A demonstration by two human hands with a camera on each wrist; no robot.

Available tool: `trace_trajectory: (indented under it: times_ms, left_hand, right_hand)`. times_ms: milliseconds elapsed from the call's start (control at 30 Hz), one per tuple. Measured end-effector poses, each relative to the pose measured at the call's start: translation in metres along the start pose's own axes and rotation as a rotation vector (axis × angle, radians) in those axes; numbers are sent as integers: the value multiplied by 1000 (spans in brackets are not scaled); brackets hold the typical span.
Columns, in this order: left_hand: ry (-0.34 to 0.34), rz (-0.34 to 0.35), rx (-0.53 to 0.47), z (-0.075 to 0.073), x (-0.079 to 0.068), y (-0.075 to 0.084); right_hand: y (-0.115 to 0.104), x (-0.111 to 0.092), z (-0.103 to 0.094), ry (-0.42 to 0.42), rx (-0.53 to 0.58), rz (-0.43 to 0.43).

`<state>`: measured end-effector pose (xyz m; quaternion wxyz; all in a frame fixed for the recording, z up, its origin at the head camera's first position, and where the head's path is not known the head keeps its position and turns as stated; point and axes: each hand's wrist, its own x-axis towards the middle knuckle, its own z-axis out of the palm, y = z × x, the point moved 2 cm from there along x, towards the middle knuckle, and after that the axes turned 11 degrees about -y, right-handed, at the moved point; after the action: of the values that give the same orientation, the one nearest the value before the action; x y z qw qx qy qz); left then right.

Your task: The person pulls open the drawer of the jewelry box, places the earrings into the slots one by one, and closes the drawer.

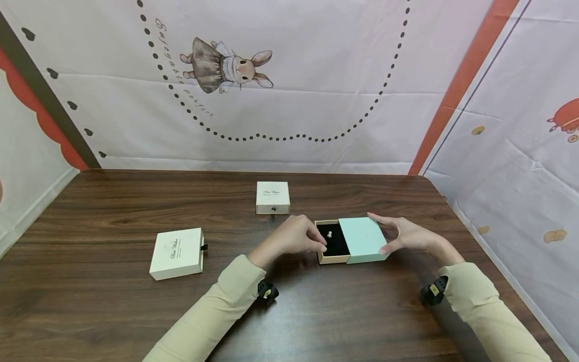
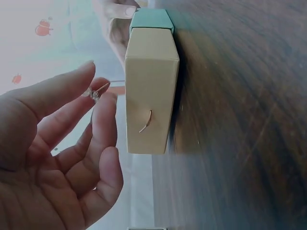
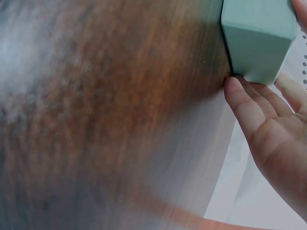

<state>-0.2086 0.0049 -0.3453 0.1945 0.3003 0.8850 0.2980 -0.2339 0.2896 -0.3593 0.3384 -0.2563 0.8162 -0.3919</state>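
Note:
A mint-green drawer-style jewelry box (image 1: pixel 363 241) lies on the table with its drawer (image 1: pixel 334 260) pulled out to the left. One small silvery earring (image 1: pixel 329 234) sits on the black lining (image 1: pixel 336 246). My left hand (image 1: pixel 300 236) is over the drawer's left edge. In the left wrist view its fingertips pinch a second, sparkly earring (image 2: pixel 96 95) with a thin post. A small cord loop (image 2: pixel 147 120) hangs on the drawer's front. From the right, my right hand (image 1: pixel 409 236) holds the box's outer sleeve, its thumb at the near corner and fingers at the far side.
Two cream gift boxes with printed lids stand on the brown wooden table (image 1: pixel 81 301): one box (image 1: pixel 177 251) at the left with a black tab, a smaller one (image 1: pixel 272 197) behind my left hand. Patterned cloth (image 1: pixel 289 110) hangs along the back and sides.

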Motion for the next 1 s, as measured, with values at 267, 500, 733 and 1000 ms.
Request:
trace_trajectory:
  times_ms: [267,500,733,1000]
  left_hand:
    - [63,-5,-65,-1,6,4]
    - [104,-50,-78,1,12,4]
    - [115,-77,-132,2,14,4]
    - [87,-82,-165,3,17,5]
  right_hand:
    - [1,0,0,0,18,7]
    - [1,1,1,-12,32,-3]
    - [1,0,2,-17,66,-5]
    - [1,0,2,-11,38,-2]
